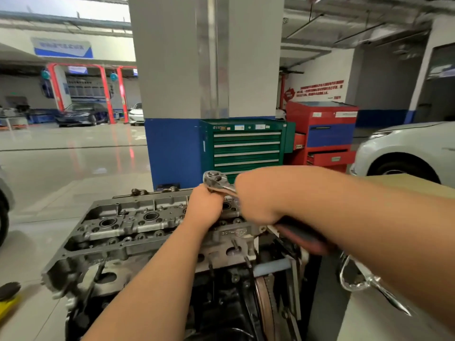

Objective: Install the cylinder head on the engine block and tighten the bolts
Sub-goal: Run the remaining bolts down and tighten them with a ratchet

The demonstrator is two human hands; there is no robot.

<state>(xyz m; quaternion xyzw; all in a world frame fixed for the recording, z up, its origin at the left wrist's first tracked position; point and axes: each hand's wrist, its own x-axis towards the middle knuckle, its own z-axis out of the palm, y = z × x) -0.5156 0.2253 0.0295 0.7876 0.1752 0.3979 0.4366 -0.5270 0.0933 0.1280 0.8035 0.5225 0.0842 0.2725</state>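
Cylinder head [128, 225] already sits on the block [221, 308], seated flat as far as shows, on a stand in a workshop bay. Step in hand, I judge: tightening head bolts with a ratchet [216, 178]. Ratchet head stands above the head's far right end, and the shaft runs back toward the person. Left hand [205, 205] is curled tight just under the ratchet head, likely steadying the socket or extension. What is inside the fist is hidden. Right hand [256, 200] is wrapped round the shaft, fingers mostly out of sight and blurred. The dark grip [302, 236] sticks out beneath the forearm. The bolt itself is covered by the hands, so I can't tell how far down it is. Other bolt positions along the head are too small to read. Next move likely calls for a steady pull on the handle with the left hand holding the socket square, then shifting to the next bolt in sequence. Slipping off the bolt is the risk. Behind: green tool cabinet [246, 148], red cart [322, 134], white car [406, 148].
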